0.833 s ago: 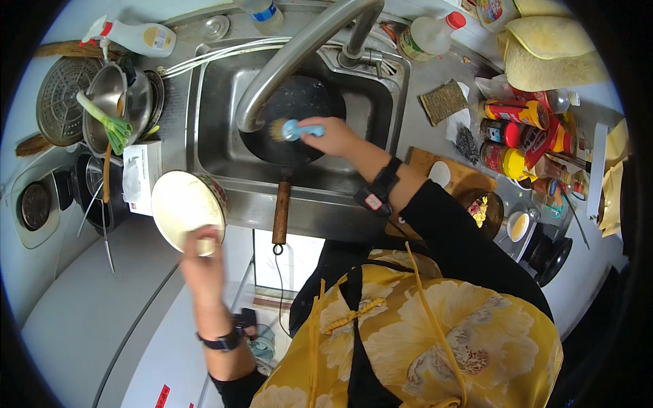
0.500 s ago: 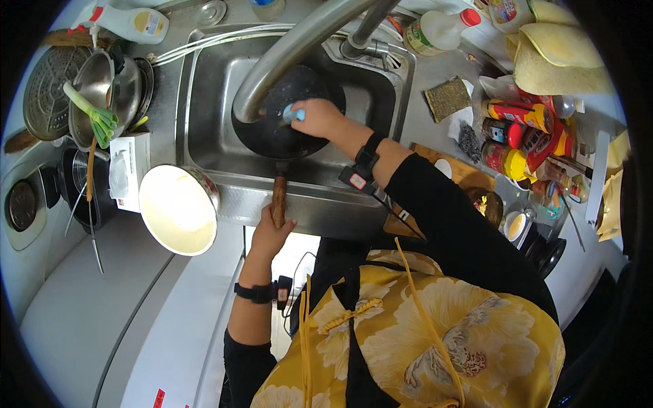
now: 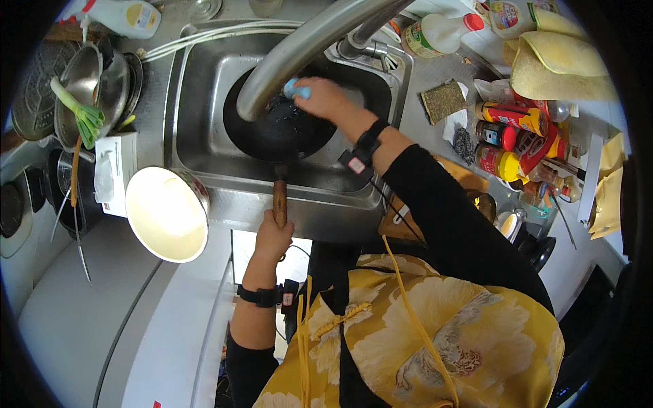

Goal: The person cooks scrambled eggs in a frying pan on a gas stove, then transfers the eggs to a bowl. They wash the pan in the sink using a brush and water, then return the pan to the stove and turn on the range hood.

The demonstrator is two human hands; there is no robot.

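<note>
**Kitchen counter, steel sink (image 3: 201, 102): wok in basin, both hands loaded**

Black wok (image 3: 262, 132) sat inside the basin, partly under the curved faucet (image 3: 292, 54). Its wooden handle (image 3: 279, 200) reached over the front rim toward the person. Inner surface looked wet, with pale specks near the middle.

Left hand (image 3: 274, 238): fingers wrapped around the outer end of the handle. Right hand (image 3: 323, 100): fingers closed on a light-blue brush (image 3: 294, 88) over the wok's far part. Bristles didn't show, so couldn't tell how they met the metal.

Handling, my read: wok stiff, fairly heavy, weight well forward of the grip, so apt to twist or slide on wet steel. Wood looked like the best hold; closer to the bowl end would give more control. Wet rim probably slick, poor place to grab. Brush light, hard handle, likely slippery when wet; firm full-finger grip suited it. Wok unlikely to break from a knock.

Around it: cream-lined bowl (image 3: 166, 214) left of the basin, near the counter's front edge. Scallion (image 3: 85, 119) lay over metal bowls further left. Right side: brown scouring pad (image 3: 442, 100), steel wool (image 3: 466, 144) just beside it, red-capped jug (image 3: 435, 34) behind.
</note>
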